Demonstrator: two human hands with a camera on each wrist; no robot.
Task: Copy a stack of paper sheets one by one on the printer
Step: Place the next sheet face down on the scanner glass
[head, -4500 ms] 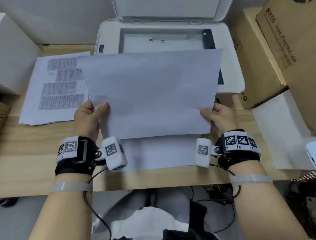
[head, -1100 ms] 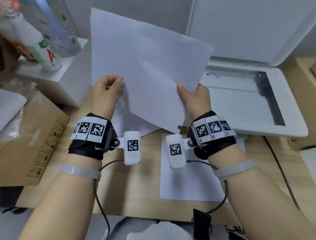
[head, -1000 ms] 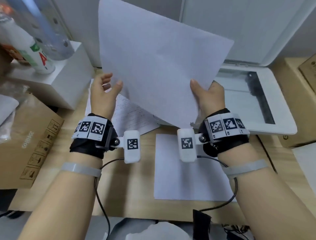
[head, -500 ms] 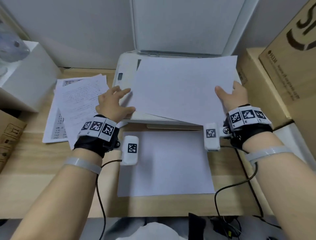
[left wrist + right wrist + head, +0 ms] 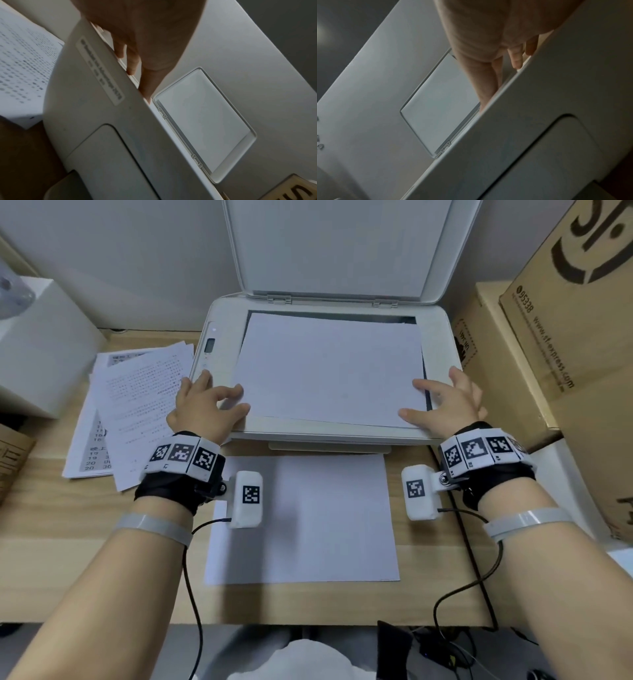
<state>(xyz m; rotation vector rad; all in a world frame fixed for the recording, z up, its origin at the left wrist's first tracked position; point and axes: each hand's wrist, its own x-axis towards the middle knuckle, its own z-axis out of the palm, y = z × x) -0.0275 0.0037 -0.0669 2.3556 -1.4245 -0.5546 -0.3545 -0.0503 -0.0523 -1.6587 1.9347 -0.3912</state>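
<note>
A blank-side-up paper sheet (image 5: 329, 371) lies slightly skewed on the glass of the white printer (image 5: 308, 436), whose lid (image 5: 342, 244) stands raised. My left hand (image 5: 219, 400) rests with spread fingers on the printer's near-left part, thumb and forefinger touching the sheet's left edge. At the sheet's near-right corner my right hand (image 5: 442, 402) lies with its fingers splayed, thumb and forefinger on the paper. The printed stack (image 5: 137, 405) sits left of the printer. The wrist views show each hand (image 5: 145, 40) (image 5: 488, 40) over the printer's front edge, fingers extended.
A blank sheet (image 5: 308, 525) lies on the wooden table (image 5: 85, 525) in front of the printer. Cardboard boxes (image 5: 565, 337) stand close on the right, and a white box (image 5: 41, 347) at the left. Cables hang from both wrists over the table edge.
The sheet, held up in both hands earlier, has come down onto the scanner glass. Both hands have let go and now rest at its near corners.
</note>
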